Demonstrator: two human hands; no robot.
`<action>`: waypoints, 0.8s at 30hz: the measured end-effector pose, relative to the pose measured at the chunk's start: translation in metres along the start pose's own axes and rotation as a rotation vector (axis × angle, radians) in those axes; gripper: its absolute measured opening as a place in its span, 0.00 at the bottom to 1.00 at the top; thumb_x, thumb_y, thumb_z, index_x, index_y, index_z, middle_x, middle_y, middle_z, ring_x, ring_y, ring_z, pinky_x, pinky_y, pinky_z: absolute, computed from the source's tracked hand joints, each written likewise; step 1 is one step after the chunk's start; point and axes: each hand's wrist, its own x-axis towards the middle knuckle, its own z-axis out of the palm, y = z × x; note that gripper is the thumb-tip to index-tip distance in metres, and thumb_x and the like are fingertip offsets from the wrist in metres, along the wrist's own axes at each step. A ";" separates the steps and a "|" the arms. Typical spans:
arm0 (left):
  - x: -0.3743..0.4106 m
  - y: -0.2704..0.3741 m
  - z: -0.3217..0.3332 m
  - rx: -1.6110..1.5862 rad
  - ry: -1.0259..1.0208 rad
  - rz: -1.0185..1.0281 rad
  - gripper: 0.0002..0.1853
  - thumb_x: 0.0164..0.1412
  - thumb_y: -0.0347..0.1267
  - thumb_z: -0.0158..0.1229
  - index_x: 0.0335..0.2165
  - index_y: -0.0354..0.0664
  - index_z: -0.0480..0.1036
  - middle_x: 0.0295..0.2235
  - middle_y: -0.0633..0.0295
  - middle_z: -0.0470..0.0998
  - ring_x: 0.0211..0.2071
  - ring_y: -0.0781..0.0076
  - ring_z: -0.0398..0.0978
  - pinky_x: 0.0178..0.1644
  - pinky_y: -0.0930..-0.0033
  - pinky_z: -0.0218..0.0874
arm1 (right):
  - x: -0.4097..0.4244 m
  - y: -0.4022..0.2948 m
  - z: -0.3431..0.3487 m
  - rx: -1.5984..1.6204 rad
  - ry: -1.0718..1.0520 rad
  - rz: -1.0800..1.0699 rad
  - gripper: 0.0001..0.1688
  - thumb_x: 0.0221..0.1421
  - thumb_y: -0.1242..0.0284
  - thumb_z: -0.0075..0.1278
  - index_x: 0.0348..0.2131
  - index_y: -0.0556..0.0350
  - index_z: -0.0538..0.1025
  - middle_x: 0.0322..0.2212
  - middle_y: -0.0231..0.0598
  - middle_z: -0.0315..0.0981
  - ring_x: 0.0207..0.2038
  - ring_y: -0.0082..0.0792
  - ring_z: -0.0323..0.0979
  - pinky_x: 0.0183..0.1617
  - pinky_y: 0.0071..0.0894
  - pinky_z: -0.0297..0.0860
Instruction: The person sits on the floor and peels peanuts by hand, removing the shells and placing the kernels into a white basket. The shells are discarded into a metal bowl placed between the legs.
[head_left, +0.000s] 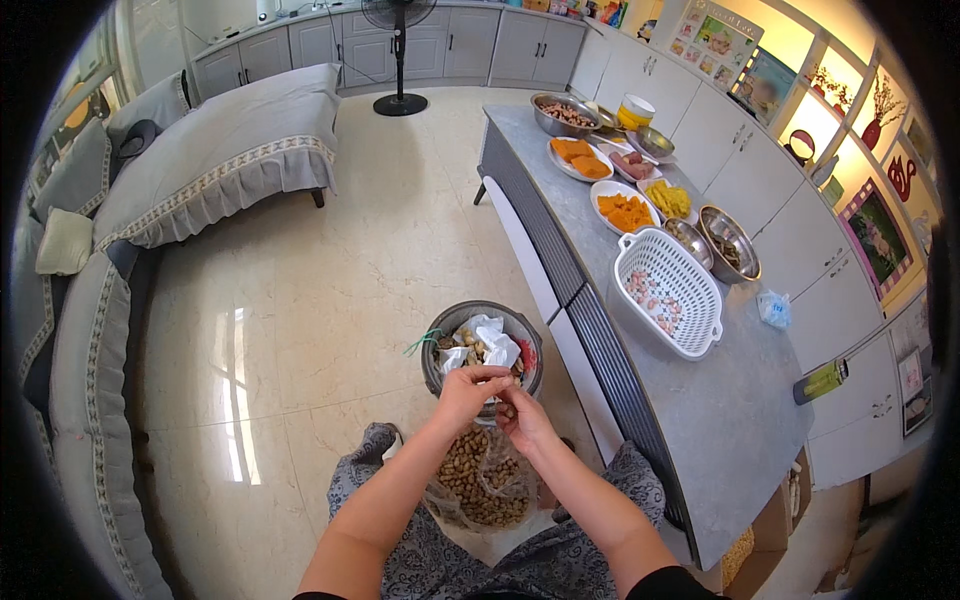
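My left hand (474, 391) and my right hand (523, 417) meet at the fingertips over the near rim of a round waste bin (433, 360). A small thing, likely a peanut, is between the fingers of my right hand; my left fingertips pinch at the same spot, and what they hold is hidden. Crumpled white paper (501, 348) and shells lie in the bin. Below my hands, between my legs, stands a clear plastic bag of unshelled peanuts (480, 480). To the right, a white plastic basket (671, 289) on the table holds pink shelled peanuts (651, 298).
The grey table (750, 390) runs along my right side, bearing plates of orange slices (624, 213), yellow food (668, 199), metal bowls (729, 244) and a green bottle (820, 381). A covered sofa (225, 150) stands left, a black pedestal fan (400, 60) ahead.
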 end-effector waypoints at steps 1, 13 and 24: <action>0.002 0.000 0.003 -0.032 0.054 0.021 0.18 0.47 0.28 0.59 0.38 0.31 0.70 0.31 0.58 0.75 0.33 0.77 0.70 0.38 0.76 0.61 | -0.002 -0.003 0.005 -0.001 -0.016 -0.016 0.11 0.52 0.64 0.47 0.34 0.48 0.70 0.27 0.23 0.67 0.21 0.15 0.58 0.20 0.14 0.55; 0.016 0.010 0.022 -0.197 0.124 0.204 0.12 0.53 0.29 0.53 0.37 0.35 0.72 0.32 0.64 0.74 0.34 0.81 0.69 0.39 0.79 0.59 | 0.005 -0.047 0.022 -0.041 -0.121 -0.144 0.11 0.52 0.64 0.46 0.34 0.48 0.71 0.24 0.21 0.65 0.21 0.13 0.56 0.20 0.15 0.54; 0.031 0.000 0.025 -0.264 0.125 0.082 0.10 0.59 0.31 0.42 0.33 0.38 0.68 0.20 0.70 0.67 0.16 0.87 0.57 0.18 0.83 0.50 | 0.017 -0.057 0.026 -0.575 -0.274 -0.455 0.19 0.55 0.64 0.42 0.42 0.58 0.69 0.28 0.27 0.67 0.23 0.13 0.61 0.24 0.13 0.59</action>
